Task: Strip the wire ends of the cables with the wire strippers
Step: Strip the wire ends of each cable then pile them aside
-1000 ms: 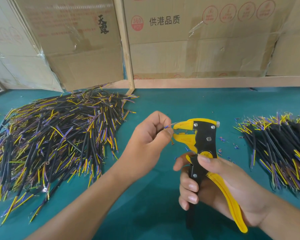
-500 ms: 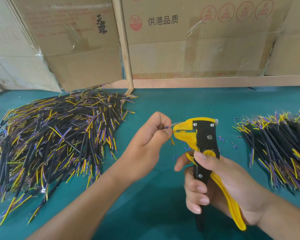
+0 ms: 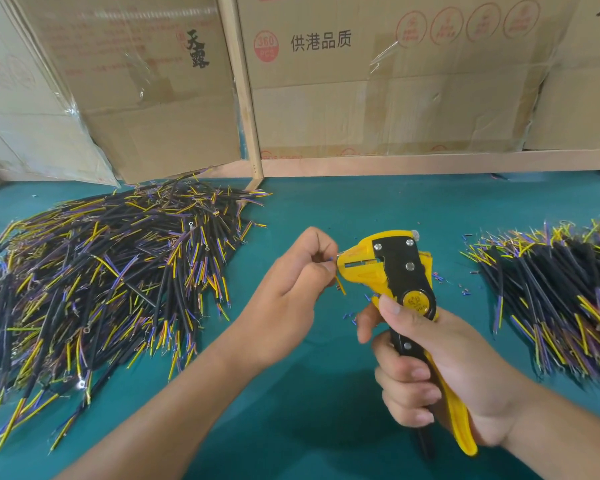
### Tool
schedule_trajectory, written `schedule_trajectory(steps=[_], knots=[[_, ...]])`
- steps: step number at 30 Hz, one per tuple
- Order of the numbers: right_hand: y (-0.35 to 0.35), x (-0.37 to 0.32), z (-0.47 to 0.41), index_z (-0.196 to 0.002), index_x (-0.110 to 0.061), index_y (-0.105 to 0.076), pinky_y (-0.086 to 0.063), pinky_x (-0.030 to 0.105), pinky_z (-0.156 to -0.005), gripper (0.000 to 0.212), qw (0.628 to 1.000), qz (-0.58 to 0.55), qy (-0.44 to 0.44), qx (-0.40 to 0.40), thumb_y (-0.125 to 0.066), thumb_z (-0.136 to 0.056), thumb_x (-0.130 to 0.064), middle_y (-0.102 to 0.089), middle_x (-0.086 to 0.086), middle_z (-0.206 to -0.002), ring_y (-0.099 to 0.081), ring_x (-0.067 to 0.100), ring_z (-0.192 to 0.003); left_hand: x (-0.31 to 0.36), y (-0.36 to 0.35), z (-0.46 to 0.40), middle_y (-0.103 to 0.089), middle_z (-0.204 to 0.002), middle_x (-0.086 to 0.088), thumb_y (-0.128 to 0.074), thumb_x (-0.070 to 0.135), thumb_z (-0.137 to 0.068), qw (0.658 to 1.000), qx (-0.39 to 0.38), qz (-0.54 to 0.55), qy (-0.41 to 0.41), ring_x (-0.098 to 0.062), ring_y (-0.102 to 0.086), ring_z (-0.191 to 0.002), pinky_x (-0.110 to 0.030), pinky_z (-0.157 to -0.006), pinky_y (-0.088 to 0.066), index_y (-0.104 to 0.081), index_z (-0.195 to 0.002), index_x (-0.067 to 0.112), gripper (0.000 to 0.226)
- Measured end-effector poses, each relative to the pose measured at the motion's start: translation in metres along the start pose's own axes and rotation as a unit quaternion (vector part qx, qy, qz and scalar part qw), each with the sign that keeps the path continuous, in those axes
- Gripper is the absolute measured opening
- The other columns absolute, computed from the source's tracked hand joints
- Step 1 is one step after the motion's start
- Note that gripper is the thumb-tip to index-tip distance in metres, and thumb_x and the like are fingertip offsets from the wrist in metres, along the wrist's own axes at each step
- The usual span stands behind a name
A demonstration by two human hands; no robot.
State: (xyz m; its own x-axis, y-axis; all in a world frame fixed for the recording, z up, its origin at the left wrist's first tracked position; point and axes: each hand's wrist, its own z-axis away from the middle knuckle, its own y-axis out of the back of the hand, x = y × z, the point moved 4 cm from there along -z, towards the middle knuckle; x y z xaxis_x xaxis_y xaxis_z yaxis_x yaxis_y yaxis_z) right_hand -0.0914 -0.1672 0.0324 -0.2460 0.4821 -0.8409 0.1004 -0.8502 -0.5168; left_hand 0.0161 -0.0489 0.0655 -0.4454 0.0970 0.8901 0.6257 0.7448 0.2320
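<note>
Teal-covered counter (image 3: 361, 202). Left: big loose heap of black cables (image 3: 94, 271) with yellow and purple ends. Right: second, smaller cable pile (image 3: 561, 289). Between them, scattered blue insulation scraps (image 3: 349, 315). Cardboard boxes (image 3: 378, 81) stand along the back edge.

Hands: two, a left hand (image 3: 291, 289) and a right hand (image 3: 440, 362).
Wire strippers (image 3: 400, 271): one pair, yellow and black.
Cable heaps: two, a large heap (image 3: 94, 271) left of the strippers and a smaller heap (image 3: 561, 289) right of them.
Cables per heap: too many to count.
Cardboard boxes (image 3: 378, 81): at least three behind the strippers.
Insulation scraps (image 3: 349, 315): many, uncounted, just beside the strippers.
</note>
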Motion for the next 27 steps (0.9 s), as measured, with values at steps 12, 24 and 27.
schedule_trajectory(steps=[12, 24, 27], knots=[[0.004, -0.0021, -0.0018, -0.083, -0.009, -0.063, -0.032, 0.02, -0.042, 0.039, 0.999, -0.004, 0.009, 0.033, -0.076, -0.078, -0.045, -0.028, -0.001, -0.05, -0.024, 0.012, -0.035, -0.0014, 0.0062, -0.0026, -0.036, -0.066, 0.012, -0.045, 0.034, -0.077, 0.999, 0.032, 0.02, 0.005, -0.006, -0.026, -0.054, -0.017, -0.051, -0.026, -0.047, -0.073, 0.025, 0.01], [0.0061, -0.0057, -0.0018, -0.083, -0.009, -0.063, -0.032, 0.02, -0.042, 0.039, 0.999, -0.007, 0.017, 0.037, -0.076, -0.078, -0.045, -0.028, -0.001, -0.05, -0.025, 0.011, -0.035, -0.0009, 0.0073, -0.0033, -0.039, -0.063, 0.015, -0.044, 0.035, -0.074, 0.999, 0.039, 0.022, 0.01, -0.006, -0.027, -0.054, -0.019, -0.052, -0.026, -0.047, -0.074, 0.025, 0.011], [0.0067, -0.0067, -0.0024, -0.083, -0.01, -0.063, -0.032, 0.02, -0.042, 0.038, 0.999, -0.009, 0.02, 0.039, -0.076, -0.077, -0.045, -0.028, -0.001, -0.05, -0.025, 0.011, -0.034, -0.0012, 0.0086, -0.0034, -0.038, -0.063, 0.015, -0.044, 0.033, -0.075, 0.999, 0.039, 0.025, 0.004, -0.004, -0.027, -0.052, -0.016, -0.051, -0.026, -0.044, -0.077, 0.018, 0.015]])
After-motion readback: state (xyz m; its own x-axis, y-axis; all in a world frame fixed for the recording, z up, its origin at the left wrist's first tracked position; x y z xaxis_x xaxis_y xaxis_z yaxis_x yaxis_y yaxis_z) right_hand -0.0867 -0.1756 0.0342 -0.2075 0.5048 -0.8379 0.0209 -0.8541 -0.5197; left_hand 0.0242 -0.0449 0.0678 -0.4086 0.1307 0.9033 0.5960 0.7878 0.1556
